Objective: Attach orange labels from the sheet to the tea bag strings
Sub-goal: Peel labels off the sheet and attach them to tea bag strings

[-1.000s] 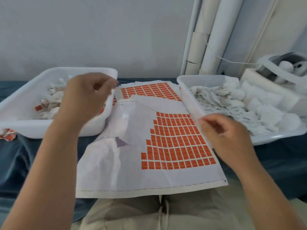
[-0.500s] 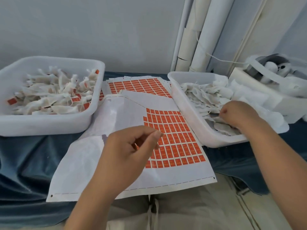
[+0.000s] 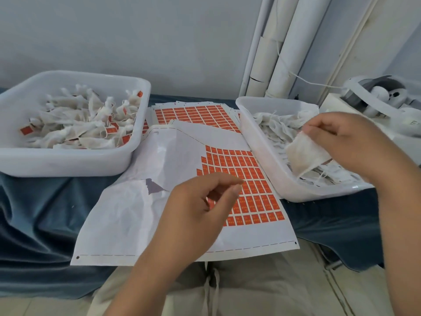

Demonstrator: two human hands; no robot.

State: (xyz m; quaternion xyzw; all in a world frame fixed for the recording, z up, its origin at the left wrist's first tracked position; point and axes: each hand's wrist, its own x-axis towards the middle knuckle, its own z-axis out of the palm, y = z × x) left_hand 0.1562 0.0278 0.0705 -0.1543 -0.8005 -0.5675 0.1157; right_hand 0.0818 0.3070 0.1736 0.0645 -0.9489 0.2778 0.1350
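Label sheet [image 3: 141, 215] lies at centre on the blue cloth [image 3: 41, 213]. Orange labels [image 3: 250, 201] fill only its 3 o'clock half.

Left hand [image 3: 196, 208] hovers over the sheet and hides some labels. Thumb and forefinger nearly meet and the other fingers are curled. We cannot tell whether a label is pinched.

Right hand [image 3: 350, 147], at 3 o'clock, pinches a tea bag [image 3: 305, 153] above the right tub [image 3: 257, 142] of plain bags.

Left tub [image 3: 68, 163], at 10 o'clock, holds labelled bags. A second sheet [image 3: 193, 115] at 12 o'clock lies between the tubs, partly under the first. White tubes [image 3: 287, 53] stand at 1 o'clock, and a grey-white device [image 3: 373, 94] sits at 2 o'clock.
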